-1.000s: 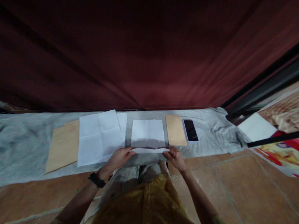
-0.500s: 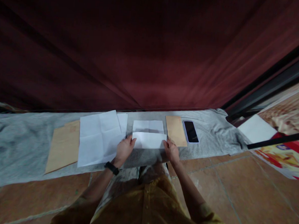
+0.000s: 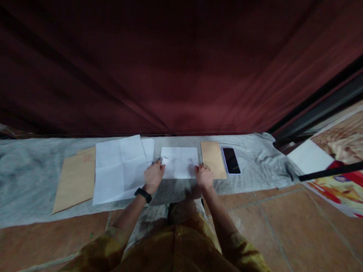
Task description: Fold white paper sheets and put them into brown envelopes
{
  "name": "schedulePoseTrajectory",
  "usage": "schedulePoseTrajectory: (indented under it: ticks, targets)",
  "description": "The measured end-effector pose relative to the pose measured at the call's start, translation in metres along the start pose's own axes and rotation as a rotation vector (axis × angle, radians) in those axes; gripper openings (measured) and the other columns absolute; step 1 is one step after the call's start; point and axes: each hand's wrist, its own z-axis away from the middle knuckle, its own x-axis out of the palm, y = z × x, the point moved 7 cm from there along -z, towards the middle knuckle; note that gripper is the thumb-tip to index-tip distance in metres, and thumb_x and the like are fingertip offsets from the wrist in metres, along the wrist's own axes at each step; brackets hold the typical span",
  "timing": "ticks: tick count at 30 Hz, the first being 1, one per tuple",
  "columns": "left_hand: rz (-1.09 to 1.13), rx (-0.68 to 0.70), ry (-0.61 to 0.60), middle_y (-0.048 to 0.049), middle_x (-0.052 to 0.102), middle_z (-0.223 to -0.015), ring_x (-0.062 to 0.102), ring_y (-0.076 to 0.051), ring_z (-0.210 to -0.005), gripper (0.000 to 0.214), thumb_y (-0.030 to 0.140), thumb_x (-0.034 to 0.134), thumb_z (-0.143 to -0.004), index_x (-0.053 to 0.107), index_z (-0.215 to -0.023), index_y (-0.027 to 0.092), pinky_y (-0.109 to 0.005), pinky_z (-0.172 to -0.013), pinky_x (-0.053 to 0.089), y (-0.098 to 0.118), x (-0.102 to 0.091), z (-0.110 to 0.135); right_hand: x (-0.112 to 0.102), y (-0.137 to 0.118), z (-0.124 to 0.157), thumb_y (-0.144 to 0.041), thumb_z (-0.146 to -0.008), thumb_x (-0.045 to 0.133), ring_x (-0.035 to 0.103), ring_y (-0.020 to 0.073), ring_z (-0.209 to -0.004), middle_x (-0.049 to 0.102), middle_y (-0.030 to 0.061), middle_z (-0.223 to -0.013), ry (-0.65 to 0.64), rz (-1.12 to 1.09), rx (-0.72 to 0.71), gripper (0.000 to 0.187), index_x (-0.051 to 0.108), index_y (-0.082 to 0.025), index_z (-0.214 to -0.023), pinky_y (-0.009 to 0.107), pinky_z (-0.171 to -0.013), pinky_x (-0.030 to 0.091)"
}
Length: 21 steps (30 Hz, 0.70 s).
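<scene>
A creased white sheet of paper (image 3: 180, 162) lies in front of me on the grey cloth, with both hands at its lower side corners. My left hand (image 3: 153, 176) is closed on the left edge, and a small bright corner of paper shows by its thumb. On the right edge, my right hand (image 3: 204, 176) is closed with its fingers bent. That hand's knuckles are close to a brown envelope (image 3: 215, 156), which lies just right of the sheet. How the sheet's layers are folded is hard to make out.
Large creased white sheets (image 3: 118, 169) lie to the left, beside brown envelopes (image 3: 75, 183). A phone (image 3: 231, 160) rests right of the single envelope. The grey cloth (image 3: 260, 161) covers the narrow surface, backed by a dark red curtain (image 3: 185, 70). A printed box (image 3: 347, 191) stands at right.
The sheet's raised near flap has moved away from me, and its distinct upper edge no longer shows. My right hand has shifted slightly left and my left hand slightly up.
</scene>
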Motion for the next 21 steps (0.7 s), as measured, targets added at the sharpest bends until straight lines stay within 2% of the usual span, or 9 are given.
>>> schedulePoseTrajectory:
  ticks: [5,7,10,16,21]
  targets:
    - [0.293,-0.029,-0.084,-0.0104,0.076,-0.103,0.072,-0.024,-0.098,0.042,0.048,0.046,-0.099,0.059,-0.125,0.018,-0.031,-0.080,0.052,-0.015,0.010,0.000,0.001,-0.002,-0.008,-0.038,-0.106,0.042,0.073,0.0284,-0.091,0.075,0.0194,-0.097,-0.004,-0.003,-0.001,0.036,0.069,-0.015,-0.108,0.037,-0.080,0.052]
    - [0.405,-0.016,-0.095,-0.0093,0.076,-0.103,0.073,-0.024,-0.096,0.048,0.044,0.049,-0.098,0.051,-0.137,0.016,-0.030,-0.080,0.052,-0.020,0.015,0.003,0.001,-0.003,-0.010,-0.038,-0.105,0.042,0.073,0.0286,-0.091,0.074,0.0200,-0.097,0.005,-0.018,-0.002,0.036,0.069,-0.014,-0.108,0.037,-0.081,0.052]
    - [0.417,-0.008,-0.072,-0.0098,0.076,-0.107,0.073,-0.024,-0.098,0.057,0.031,0.052,-0.095,0.041,-0.148,0.015,-0.031,-0.084,0.053,-0.024,0.017,0.005,0.002,-0.005,-0.014,-0.037,-0.105,0.042,0.073,0.0273,-0.091,0.074,0.0202,-0.096,0.021,-0.050,0.009,0.036,0.069,-0.014,-0.108,0.036,-0.082,0.051]
    - [0.395,-0.007,-0.019,-0.0070,0.075,-0.116,0.071,-0.024,-0.104,0.045,0.025,0.052,-0.092,0.058,-0.136,0.023,-0.034,-0.092,0.054,-0.022,0.017,-0.004,0.000,0.006,-0.017,-0.042,-0.104,0.043,0.071,0.0227,-0.093,0.074,0.0137,-0.097,0.070,-0.221,0.088,0.036,0.069,-0.017,-0.103,0.030,-0.081,0.049]
    - [0.478,-0.020,-0.042,-0.0042,0.077,-0.102,0.072,-0.022,-0.095,0.040,0.024,0.057,-0.088,0.065,-0.127,0.023,-0.031,-0.085,0.055,-0.026,0.024,-0.015,0.007,0.023,-0.010,-0.043,-0.097,0.043,0.068,0.0181,-0.082,0.073,0.0044,-0.090,0.070,-0.639,0.080,0.036,0.068,-0.018,-0.103,0.025,-0.073,0.049]
